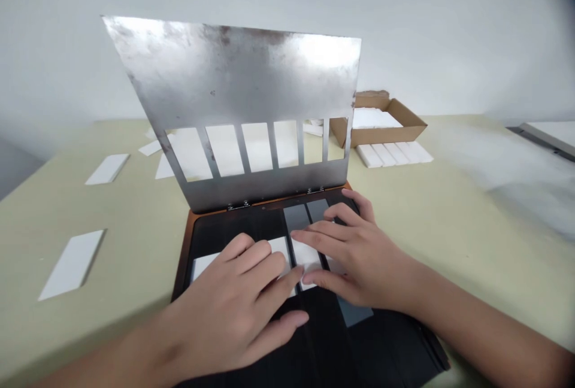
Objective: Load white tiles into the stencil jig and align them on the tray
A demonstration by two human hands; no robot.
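A dark tray with a brown rim (186, 238) lies in front of me, its hinged metal lid (233, 82) standing open with several slots cut along its lower part. White rectangular pieces (204, 263) lie side by side in the tray. My left hand (238, 304) rests flat on them, fingers stretched out. My right hand (354, 253) lies flat beside it, fingers spread over a white piece (304, 251) and the dark slots. Neither hand grips anything.
Loose white pieces (72, 263) lie on the pale green table at the left and behind the lid. A cardboard box (386, 121) with white pieces stands at the back right, a row of them (393, 153) in front of it. A flat object (550, 135) is at far right.
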